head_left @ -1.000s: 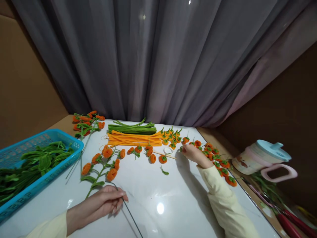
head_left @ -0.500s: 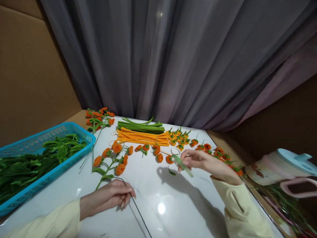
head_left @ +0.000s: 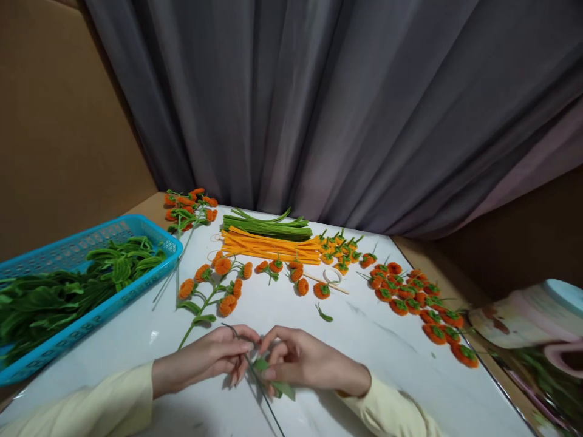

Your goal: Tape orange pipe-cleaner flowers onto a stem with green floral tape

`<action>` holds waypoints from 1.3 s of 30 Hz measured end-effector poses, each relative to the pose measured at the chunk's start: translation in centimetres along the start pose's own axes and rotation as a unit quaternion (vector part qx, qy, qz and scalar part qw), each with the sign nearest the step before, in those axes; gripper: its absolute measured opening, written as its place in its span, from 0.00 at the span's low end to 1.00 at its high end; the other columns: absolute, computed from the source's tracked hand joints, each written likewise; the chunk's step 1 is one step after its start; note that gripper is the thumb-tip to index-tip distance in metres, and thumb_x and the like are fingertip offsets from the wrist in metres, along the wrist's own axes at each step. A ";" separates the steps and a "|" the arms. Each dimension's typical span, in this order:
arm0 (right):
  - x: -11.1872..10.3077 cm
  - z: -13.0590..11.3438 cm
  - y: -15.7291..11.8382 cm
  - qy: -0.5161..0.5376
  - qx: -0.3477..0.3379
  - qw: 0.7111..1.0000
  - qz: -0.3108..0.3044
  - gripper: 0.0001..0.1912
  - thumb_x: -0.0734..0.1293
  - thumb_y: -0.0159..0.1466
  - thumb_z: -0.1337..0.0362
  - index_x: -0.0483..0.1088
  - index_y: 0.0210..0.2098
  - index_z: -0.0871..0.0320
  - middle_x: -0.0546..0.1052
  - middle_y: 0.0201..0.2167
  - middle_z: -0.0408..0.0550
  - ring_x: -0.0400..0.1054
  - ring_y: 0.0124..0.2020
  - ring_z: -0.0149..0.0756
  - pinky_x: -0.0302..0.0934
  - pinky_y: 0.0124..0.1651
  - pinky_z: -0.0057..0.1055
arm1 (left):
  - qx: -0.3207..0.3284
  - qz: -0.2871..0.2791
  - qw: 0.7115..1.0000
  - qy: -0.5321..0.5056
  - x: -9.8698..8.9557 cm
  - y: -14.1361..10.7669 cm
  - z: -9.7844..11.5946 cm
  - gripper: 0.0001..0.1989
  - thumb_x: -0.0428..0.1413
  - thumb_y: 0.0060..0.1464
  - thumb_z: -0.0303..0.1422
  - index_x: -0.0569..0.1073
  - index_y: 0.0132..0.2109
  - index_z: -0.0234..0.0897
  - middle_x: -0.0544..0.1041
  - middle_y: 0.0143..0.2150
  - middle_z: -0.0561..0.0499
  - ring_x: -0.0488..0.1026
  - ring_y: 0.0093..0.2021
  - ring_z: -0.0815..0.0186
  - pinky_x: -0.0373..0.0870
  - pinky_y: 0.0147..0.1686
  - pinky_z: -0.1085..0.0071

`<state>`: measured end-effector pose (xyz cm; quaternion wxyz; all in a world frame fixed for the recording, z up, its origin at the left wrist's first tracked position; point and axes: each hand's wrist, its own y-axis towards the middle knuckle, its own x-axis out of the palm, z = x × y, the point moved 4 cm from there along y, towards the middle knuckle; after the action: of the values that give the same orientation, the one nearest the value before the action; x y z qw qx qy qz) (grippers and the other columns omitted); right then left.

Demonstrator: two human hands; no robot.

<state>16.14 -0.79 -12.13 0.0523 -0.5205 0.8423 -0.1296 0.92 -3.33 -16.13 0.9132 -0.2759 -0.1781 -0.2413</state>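
Observation:
My left hand pinches a thin dark wire stem that slants down toward the table's near edge. Close beside it, my right hand has its fingers closed on a strip of green floral tape, held against or just next to the wire; whether they touch is unclear. Part of the tape is hidden behind my fingers. Beyond my left hand lies a flower spray with several orange fuzzy blooms and green leaves. A small green leaf piece rests beyond my right hand.
A blue basket of green fuzzy leaves stands left. Green pipe cleaners and yellow-orange ones lie at the back. Orange flower heads cluster right, near a white ring and a lidded cup. A grey curtain hangs behind.
My right hand has come down and left with the green tape, from beside the white ring to the wire. My left hand still holds the wire. The view has shifted slightly.

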 end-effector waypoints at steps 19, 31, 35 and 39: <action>-4.9 -2.2 4.7 -0.652 -0.082 0.712 0.248 0.14 0.55 0.66 0.73 0.64 0.49 0.63 0.69 0.48 0.60 0.63 0.47 0.44 0.62 0.45 0.38 | -0.046 -0.019 0.999 -0.015 0.0 0.2 -0.1 0.17 0.58 0.50 0.39 0.69 0.44 0.33 0.70 0.20 0.54 0.66 0.21 0.69 0.59 0.25 0.73; -6.2 -2.2 4.2 -0.581 -0.034 0.778 0.238 0.15 0.54 0.61 0.80 0.66 0.43 0.64 0.70 0.40 0.54 0.66 0.37 0.37 0.60 0.36 0.29 | -0.039 -0.041 0.998 -0.016 -0.1 0.2 -0.2 0.13 0.56 0.52 0.38 0.70 0.41 0.33 0.71 0.20 0.53 0.65 0.21 0.71 0.59 0.24 0.75; -8.0 -1.9 4.6 -0.535 -0.047 0.800 0.270 0.13 0.60 0.63 0.72 0.63 0.48 0.63 0.71 0.40 0.54 0.66 0.40 0.39 0.59 0.40 0.31 | -0.039 -0.042 0.998 -0.018 0.0 0.1 -0.1 0.12 0.56 0.52 0.37 0.70 0.41 0.33 0.71 0.20 0.53 0.66 0.21 0.71 0.59 0.25 0.75; -8.1 -1.0 5.1 -0.521 -0.015 0.823 0.225 0.09 0.61 0.60 0.71 0.64 0.42 0.62 0.71 0.33 0.50 0.64 0.32 0.34 0.55 0.32 0.27 | -0.038 -0.042 0.998 -0.021 0.1 0.1 0.1 0.13 0.56 0.52 0.38 0.70 0.40 0.33 0.71 0.20 0.53 0.65 0.21 0.71 0.59 0.25 0.75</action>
<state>15.23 8.75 -12.91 0.5030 -0.3075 0.7852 0.1893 1.02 -3.24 -16.04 0.8873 -0.3075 -0.1989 -0.2803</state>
